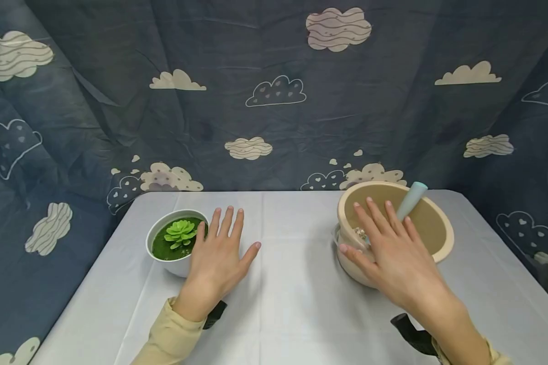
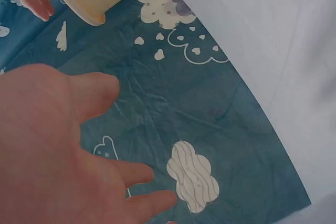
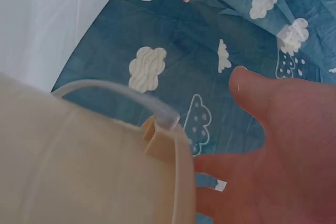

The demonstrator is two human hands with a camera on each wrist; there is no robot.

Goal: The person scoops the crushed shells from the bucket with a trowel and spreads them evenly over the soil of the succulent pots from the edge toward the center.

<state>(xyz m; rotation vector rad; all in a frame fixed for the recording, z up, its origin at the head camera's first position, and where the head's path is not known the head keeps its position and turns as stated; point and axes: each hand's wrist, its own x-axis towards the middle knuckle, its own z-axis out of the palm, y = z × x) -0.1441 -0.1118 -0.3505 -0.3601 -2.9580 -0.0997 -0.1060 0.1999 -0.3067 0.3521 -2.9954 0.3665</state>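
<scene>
A white round pot (image 1: pixel 175 266) on the left of the table holds a green succulent (image 1: pixel 180 233) set in green moss. My left hand (image 1: pixel 218 259) is spread just right of this pot, overlapping its edge in the head view, and holds nothing. On the right stands a beige bucket (image 1: pixel 444 235) with a pale carrying handle (image 3: pixel 118 90). A light blue rod-like handle (image 1: pixel 411 201) leans out of it; its lower end is hidden. My right hand (image 1: pixel 395 261) hovers with fingers extended in front of the bucket, covering part of its opening, and grips nothing.
A white cloth covers the table (image 1: pixel 283 314). Behind and beside it hangs a dark blue curtain (image 1: pixel 219 116) printed with clouds. Small light-coloured bits (image 1: pixel 361 233) show inside the bucket between the right hand's fingers. Black straps sit at both wrists.
</scene>
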